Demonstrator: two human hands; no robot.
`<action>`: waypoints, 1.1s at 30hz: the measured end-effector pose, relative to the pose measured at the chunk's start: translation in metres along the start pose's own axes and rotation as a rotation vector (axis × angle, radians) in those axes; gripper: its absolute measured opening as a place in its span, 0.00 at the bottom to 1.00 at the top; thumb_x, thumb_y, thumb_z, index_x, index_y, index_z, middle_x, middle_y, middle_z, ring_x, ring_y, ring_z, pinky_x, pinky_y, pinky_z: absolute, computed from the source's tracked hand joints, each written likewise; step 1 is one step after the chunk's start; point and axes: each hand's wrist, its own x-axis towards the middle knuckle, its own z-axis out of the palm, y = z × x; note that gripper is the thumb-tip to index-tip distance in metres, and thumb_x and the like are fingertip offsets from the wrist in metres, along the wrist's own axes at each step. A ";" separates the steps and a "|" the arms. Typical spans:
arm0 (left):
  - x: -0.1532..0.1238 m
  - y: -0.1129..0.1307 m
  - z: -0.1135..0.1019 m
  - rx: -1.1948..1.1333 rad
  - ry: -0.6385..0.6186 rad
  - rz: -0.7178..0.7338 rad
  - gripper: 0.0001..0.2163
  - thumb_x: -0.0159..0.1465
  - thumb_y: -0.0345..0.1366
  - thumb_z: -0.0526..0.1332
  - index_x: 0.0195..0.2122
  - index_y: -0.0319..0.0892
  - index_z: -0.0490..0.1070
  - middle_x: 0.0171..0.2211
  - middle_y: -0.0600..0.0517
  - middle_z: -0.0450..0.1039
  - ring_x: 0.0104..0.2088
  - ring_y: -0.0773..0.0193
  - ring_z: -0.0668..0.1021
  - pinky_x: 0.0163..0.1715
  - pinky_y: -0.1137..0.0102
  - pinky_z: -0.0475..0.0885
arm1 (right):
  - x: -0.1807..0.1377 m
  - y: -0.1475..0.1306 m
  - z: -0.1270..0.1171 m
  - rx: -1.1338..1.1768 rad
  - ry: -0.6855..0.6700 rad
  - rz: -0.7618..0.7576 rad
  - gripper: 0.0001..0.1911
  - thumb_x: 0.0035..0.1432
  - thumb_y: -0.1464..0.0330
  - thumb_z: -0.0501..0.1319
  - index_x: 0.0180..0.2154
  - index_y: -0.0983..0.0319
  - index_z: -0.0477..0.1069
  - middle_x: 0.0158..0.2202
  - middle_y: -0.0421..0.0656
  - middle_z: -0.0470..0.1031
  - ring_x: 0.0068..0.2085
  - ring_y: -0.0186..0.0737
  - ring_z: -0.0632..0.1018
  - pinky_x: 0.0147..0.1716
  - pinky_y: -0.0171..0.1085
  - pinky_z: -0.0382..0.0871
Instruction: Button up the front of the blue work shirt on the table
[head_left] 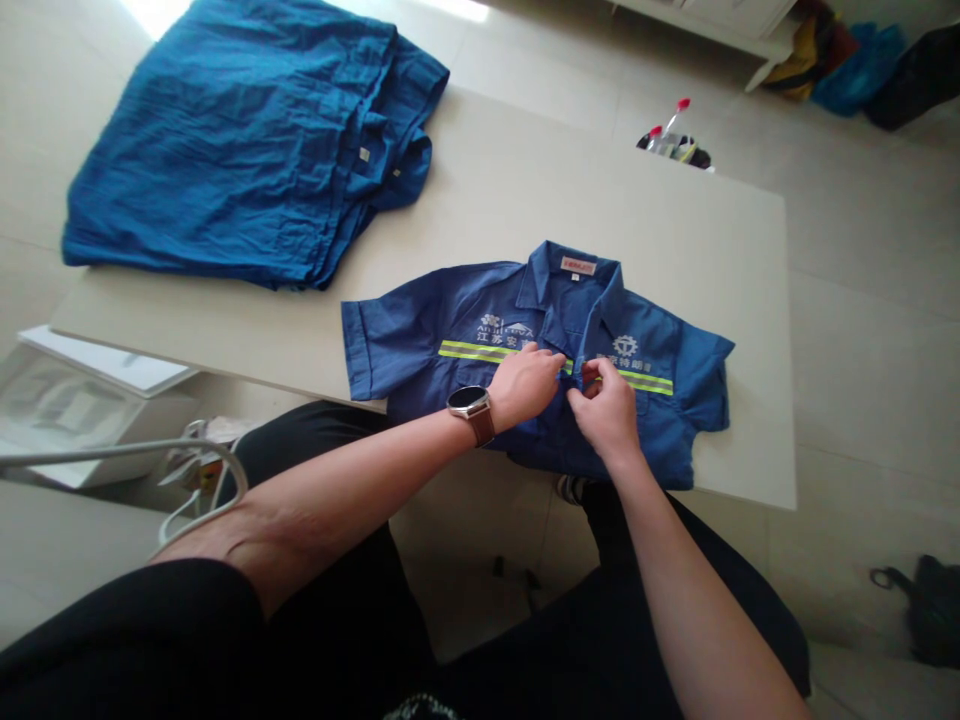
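Observation:
A blue short-sleeved work shirt (405,330) with a yellow-green reflective stripe and white printed lettering lies front up at the table's near edge, its collar pointing away from me. My left hand (527,385), with a watch (469,402) on its wrist, is on the shirt's chest, fingers curled at one front edge. Opposite it, my right hand (606,408) pinches the other front edge between thumb and fingers. The two hands nearly meet at the front opening. Any button between the fingertips is too small to make out.
A pile of blue garments (247,140) lies at the left on the white table (720,270). Beyond the far edge stand bottles with red caps (675,125). A white box (97,390) and a grey cable (112,452) are at my left. A dark bag (934,610) sits at the right.

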 end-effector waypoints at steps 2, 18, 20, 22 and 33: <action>0.002 -0.001 0.002 -0.008 -0.005 -0.001 0.12 0.69 0.32 0.55 0.45 0.40 0.80 0.42 0.43 0.78 0.45 0.54 0.76 0.50 0.62 0.70 | -0.001 0.000 0.001 0.003 -0.011 -0.005 0.10 0.46 0.67 0.59 0.35 0.57 0.68 0.29 0.40 0.75 0.26 0.40 0.72 0.33 0.38 0.66; 0.002 0.000 0.024 -0.202 0.014 -0.101 0.08 0.64 0.31 0.60 0.43 0.44 0.76 0.46 0.46 0.77 0.51 0.49 0.73 0.52 0.55 0.68 | -0.001 0.001 0.002 -0.007 -0.017 -0.025 0.08 0.46 0.67 0.59 0.33 0.57 0.68 0.28 0.40 0.74 0.27 0.42 0.72 0.33 0.39 0.66; 0.000 0.000 0.024 -0.176 0.005 -0.085 0.08 0.66 0.30 0.58 0.43 0.43 0.75 0.46 0.46 0.77 0.51 0.50 0.73 0.52 0.55 0.68 | 0.000 0.000 0.002 -0.009 -0.016 -0.019 0.08 0.46 0.67 0.59 0.33 0.57 0.68 0.28 0.40 0.75 0.27 0.41 0.72 0.33 0.39 0.67; 0.000 0.000 0.022 -0.160 0.012 -0.083 0.09 0.67 0.29 0.56 0.43 0.43 0.75 0.46 0.46 0.77 0.51 0.51 0.73 0.52 0.55 0.68 | 0.000 0.000 0.003 -0.008 -0.016 -0.017 0.09 0.45 0.67 0.59 0.33 0.57 0.68 0.28 0.40 0.75 0.27 0.41 0.72 0.33 0.39 0.66; -0.001 0.004 0.012 -0.363 0.161 -0.056 0.09 0.68 0.25 0.55 0.41 0.40 0.75 0.40 0.47 0.78 0.43 0.59 0.77 0.46 0.67 0.72 | 0.002 -0.006 0.004 0.013 0.002 -0.016 0.09 0.45 0.67 0.60 0.33 0.57 0.69 0.28 0.41 0.75 0.27 0.40 0.72 0.32 0.39 0.66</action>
